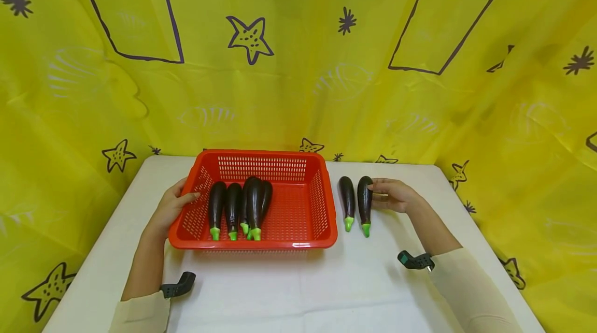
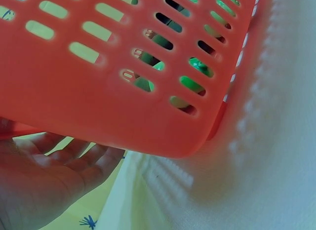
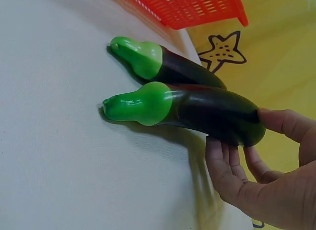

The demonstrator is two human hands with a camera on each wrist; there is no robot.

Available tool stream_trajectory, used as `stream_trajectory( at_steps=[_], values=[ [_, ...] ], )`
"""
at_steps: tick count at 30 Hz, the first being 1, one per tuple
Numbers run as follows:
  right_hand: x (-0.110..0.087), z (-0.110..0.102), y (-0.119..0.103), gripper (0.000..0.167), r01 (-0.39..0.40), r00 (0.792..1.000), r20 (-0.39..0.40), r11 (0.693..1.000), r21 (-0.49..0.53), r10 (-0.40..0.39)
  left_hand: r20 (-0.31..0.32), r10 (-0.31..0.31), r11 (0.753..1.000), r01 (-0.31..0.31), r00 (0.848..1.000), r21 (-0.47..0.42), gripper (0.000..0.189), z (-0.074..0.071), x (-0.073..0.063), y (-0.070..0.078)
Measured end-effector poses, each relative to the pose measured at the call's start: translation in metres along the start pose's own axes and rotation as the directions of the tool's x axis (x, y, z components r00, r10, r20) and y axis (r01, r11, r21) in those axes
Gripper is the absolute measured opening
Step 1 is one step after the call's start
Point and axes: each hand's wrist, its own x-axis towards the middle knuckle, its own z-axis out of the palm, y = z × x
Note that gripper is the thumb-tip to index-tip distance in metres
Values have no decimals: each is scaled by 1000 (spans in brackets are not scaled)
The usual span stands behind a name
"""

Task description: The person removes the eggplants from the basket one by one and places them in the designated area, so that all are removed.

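My left hand [image 1: 169,210] holds the left rim of a red plastic basket [image 1: 322,167], thumb over the edge; the left wrist view shows its fingers under the rim. Several dark purple eggplants [image 1: 216,206] with green stem ends lie side by side in the basket's left half, some overlapping. To the right of the basket, my right hand [image 1: 394,196] pinches the rounded far end of an eggplant [image 3: 212,114] between thumb and fingers. Whether that eggplant is off the table I cannot tell. Another eggplant [image 1: 347,198] lies just left of it, almost parallel.
A white-covered table [image 1: 298,291] carries everything. Yellow cloth [image 1: 298,95] printed with stars and shells hangs behind the table and at both sides. A black band with a camera mount [image 1: 415,260] sits on each wrist.
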Motion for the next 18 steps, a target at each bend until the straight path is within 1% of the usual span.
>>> stream_trajectory(
  at_steps=[3, 6, 7, 11, 13, 18],
  values=[
    [3, 0, 4, 12, 27, 1000, 4, 1000, -7, -27, -1, -2, 1000, 2, 1000, -2, 61, 0, 0, 0],
    [5, 0, 7, 11, 63, 998, -25, 997, -44, -64, -1, 1, 1000, -1, 1000, -4, 61, 0, 1, 0],
    [6, 0, 8, 14, 75, 996, -39, 995, -62, -78, 1, 4, 1000, -4, 1000, -5, 61, 1, 1, 0],
    [8, 3, 12, 36, 116, 987, -92, 983, -140, -129, 1, 2, 1000, -2, 1000, -9, 61, 1, 0, 1],
    [9, 5, 13, 44, 132, 983, -107, 976, -173, -152, 1, -1, 1000, 1, 1000, -11, 61, 1, 0, 1],
    [14, 13, 13, 50, 142, 970, -158, 959, -244, -183, 0, -13, 1000, 13, 1000, 4, 63, 1, 0, 2]
  ],
)
